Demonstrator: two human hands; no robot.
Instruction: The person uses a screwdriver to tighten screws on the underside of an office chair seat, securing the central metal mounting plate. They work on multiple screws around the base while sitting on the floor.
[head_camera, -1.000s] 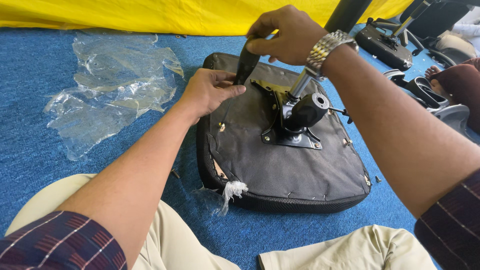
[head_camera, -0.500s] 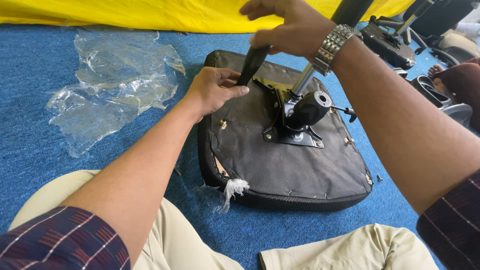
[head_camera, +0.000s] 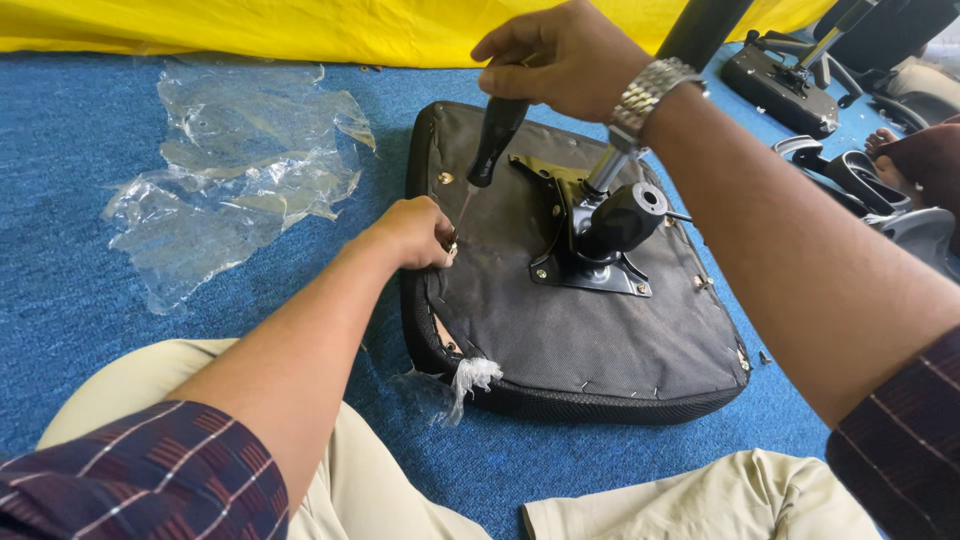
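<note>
A black office chair seat (head_camera: 590, 330) lies upside down on the blue carpet, with a black metal tilt mechanism (head_camera: 600, 235) bolted at its middle. My right hand (head_camera: 555, 55), wearing a metal wristwatch, is shut on the black handle of a screwdriver (head_camera: 492, 140) held almost upright, its thin shaft pointing down at the seat's left edge. My left hand (head_camera: 415, 232) rests on that left edge with its fingertips pinched at the screwdriver's tip, holding what looks like a small screw.
Crumpled clear plastic wrap (head_camera: 235, 175) lies on the carpet to the left. A yellow sheet (head_camera: 300, 25) runs along the back. Black chair parts (head_camera: 800, 80) and another person's foot (head_camera: 915, 160) are at the far right. My knees in beige trousers (head_camera: 390, 490) are in front.
My right hand has swung the screwdriver from slanted to nearly upright, its tip coming down to my left fingers. My left hand shifted slightly along the seat's left edge.
</note>
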